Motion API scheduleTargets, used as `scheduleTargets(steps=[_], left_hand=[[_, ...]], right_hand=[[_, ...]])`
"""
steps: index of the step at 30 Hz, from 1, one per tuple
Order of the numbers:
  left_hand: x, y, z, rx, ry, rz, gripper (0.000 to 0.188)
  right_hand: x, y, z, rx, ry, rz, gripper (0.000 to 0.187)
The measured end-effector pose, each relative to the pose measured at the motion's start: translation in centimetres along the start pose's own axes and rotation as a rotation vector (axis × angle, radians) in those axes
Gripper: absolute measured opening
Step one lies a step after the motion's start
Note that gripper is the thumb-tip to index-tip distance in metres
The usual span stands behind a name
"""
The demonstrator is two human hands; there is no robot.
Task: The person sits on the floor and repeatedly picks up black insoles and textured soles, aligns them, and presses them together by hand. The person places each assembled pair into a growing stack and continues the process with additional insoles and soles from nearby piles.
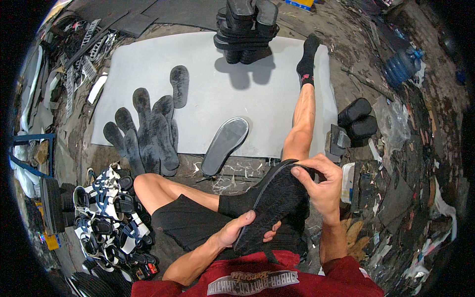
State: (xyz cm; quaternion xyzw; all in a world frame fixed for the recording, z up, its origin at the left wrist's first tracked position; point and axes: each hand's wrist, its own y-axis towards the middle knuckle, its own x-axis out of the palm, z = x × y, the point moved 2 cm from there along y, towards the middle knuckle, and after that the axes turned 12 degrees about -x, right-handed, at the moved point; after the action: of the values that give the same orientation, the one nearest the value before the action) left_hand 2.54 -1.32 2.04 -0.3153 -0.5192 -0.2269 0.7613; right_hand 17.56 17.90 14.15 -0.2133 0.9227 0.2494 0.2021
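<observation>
"In the head view, how are the hands posed?"
"Left hand [234, 230] low, thumb along the black textured sole [271, 207], fingers curled beneath, clamped on its lower end; right hand [325, 184] higher, arched, thumb and forefinger gripping its upper end."
"And the sole?"
"Slanted over the dark shorts [180, 222]; between both hands."

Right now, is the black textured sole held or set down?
Black sole held: the left hand clasps its near end, the right hand its far end. Any support beneath is hidden.
</observation>
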Motion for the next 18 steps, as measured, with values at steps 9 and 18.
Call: scheduleTargets(steps=[9, 18], left_hand=[[-0.3, 1.0, 5.1, 0.139, -0.142, 0.236, 0.085], [1.1, 0.6, 8.4, 0.228, -0.132, -0.044, 0.092]], right_hand=[[4.4, -2.5, -1.2, -0.075, 0.14, -0.029, 0.038], [5.2, -3.9, -2.6, 0.161, 0.099, -0.003, 0.03]])
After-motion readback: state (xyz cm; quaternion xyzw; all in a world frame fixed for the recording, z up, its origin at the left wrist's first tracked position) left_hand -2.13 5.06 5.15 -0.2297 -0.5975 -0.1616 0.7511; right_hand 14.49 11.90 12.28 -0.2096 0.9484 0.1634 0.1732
